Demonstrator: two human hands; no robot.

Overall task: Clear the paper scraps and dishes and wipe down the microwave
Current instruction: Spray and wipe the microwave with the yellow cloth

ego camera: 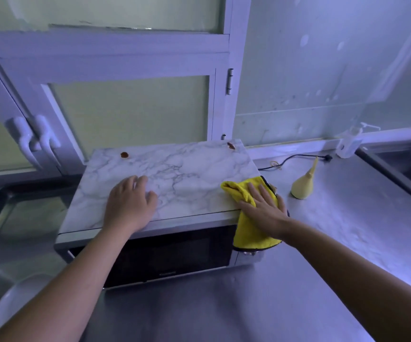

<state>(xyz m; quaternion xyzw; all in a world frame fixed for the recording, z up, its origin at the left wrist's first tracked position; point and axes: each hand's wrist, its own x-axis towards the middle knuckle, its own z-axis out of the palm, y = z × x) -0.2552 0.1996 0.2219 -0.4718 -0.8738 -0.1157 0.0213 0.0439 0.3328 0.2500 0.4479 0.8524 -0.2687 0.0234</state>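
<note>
Left hand on microwave top, fingers loose | right hand, fingers straight, presses yellow cloth over front edge

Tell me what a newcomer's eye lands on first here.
The bright yellow cloth stands out first, pressed under the right hand at the front right corner of the microwave and hanging over the edge of its marble-patterned top. Next come the brown stains near the back edge of that top, one on the left and another at the right corner. The left hand rests on the top's front left.
</note>
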